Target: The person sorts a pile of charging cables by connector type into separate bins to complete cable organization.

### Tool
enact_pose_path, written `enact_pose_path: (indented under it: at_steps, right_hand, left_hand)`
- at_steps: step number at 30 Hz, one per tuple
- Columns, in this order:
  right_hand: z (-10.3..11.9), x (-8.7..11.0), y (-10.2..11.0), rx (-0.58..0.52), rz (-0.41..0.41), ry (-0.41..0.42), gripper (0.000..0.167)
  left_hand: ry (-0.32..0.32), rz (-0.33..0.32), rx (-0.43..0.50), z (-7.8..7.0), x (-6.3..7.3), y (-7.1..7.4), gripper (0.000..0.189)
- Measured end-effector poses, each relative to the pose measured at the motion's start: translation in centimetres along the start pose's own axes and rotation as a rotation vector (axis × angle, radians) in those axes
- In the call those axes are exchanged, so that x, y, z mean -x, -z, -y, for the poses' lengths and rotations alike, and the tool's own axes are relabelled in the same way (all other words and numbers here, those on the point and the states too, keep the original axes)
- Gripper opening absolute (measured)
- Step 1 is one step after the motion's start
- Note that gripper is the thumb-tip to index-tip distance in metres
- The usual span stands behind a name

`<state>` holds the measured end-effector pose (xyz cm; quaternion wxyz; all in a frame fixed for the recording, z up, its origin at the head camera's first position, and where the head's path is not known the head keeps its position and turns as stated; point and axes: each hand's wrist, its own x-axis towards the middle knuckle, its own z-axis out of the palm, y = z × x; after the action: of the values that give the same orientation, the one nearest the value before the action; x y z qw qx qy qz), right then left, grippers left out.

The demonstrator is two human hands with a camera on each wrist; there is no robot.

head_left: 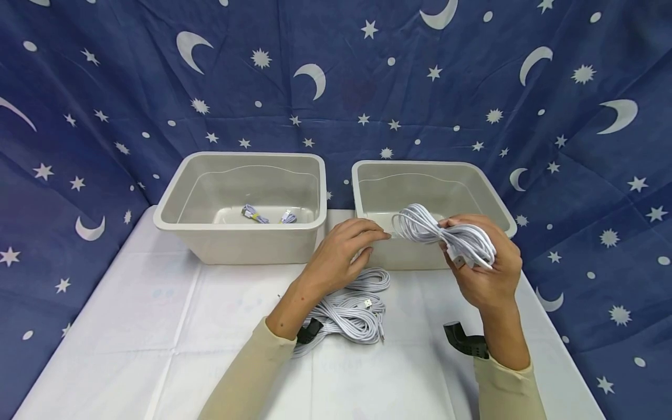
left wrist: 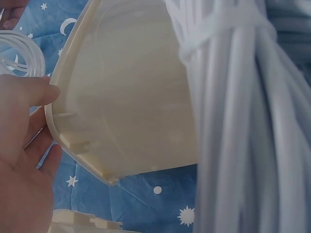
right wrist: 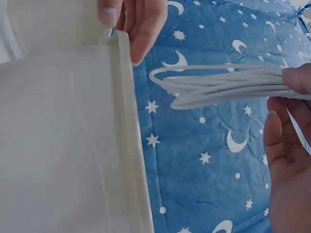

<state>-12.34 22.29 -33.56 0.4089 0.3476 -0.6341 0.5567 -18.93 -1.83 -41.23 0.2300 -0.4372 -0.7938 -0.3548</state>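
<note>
My right hand (head_left: 485,262) grips a coiled white USB cable (head_left: 422,224) above the front of the right bin (head_left: 420,165). The cable's loops stick out to the left, and its plug (head_left: 459,261) shows under the fingers. My left hand (head_left: 343,251) is at that bin's front left corner, thumb outside and fingers over the rim (right wrist: 124,53). Below it, on the table, lies a pile of coiled white cables (head_left: 352,318), partly hidden by the left forearm. In the left wrist view, blurred white cables (left wrist: 238,121) fill the right side.
To the left stands another beige bin (head_left: 241,248) with two small bundled cables, one a purplish cable (head_left: 255,214), on its floor. A white cloth (head_left: 121,344) covers the table. Behind hangs a blue curtain (head_left: 346,87) with moons and stars.
</note>
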Motion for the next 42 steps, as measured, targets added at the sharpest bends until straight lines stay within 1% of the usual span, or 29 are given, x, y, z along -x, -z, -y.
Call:
enact_pose_path:
  at_steps: [3,10,14,18,21,25,29,38,42]
  right_hand:
    - [-0.2,0.0,0.0,0.077,-0.003,-0.009,0.024]
    - [-0.9,0.3,0.2,0.212,0.062,-0.019,0.031]
    - [-1.7,0.8,0.6,0.304,0.08,-0.019,0.033]
    - [-2.9,1.3,1.1,0.414,0.108,-0.003,0.032]
    - [-3.9,1.7,1.4,0.479,0.131,0.031,0.031]
    - [-5.1,2.2,1.6,0.533,0.161,0.075,0.032]
    - [-6.0,2.5,1.8,0.573,0.193,0.089,0.035]
    - [-6.8,3.0,2.3,0.664,0.26,0.037,0.037]
    - [-6.9,3.1,2.5,0.703,0.273,0.016,0.04]
  left_hand:
    - [0.009,0.006,-0.005,0.0,0.1,0.0,0.04]
    - [0.035,0.041,-0.012,0.0,0.0,0.1,0.042]
    - [0.04,0.047,-0.012,-0.1,0.0,0.2,0.043]
    - [0.043,0.05,-0.012,-0.1,0.1,0.2,0.042]
    - [0.042,0.052,-0.009,0.0,0.1,0.2,0.042]
    - [0.044,0.049,-0.003,0.0,0.1,0.1,0.043]
    - [0.046,0.046,-0.001,0.0,0.1,0.1,0.043]
    - [0.048,0.049,0.001,0.1,0.2,0.1,0.043]
    - [0.044,0.051,0.004,0.1,0.2,0.2,0.044]
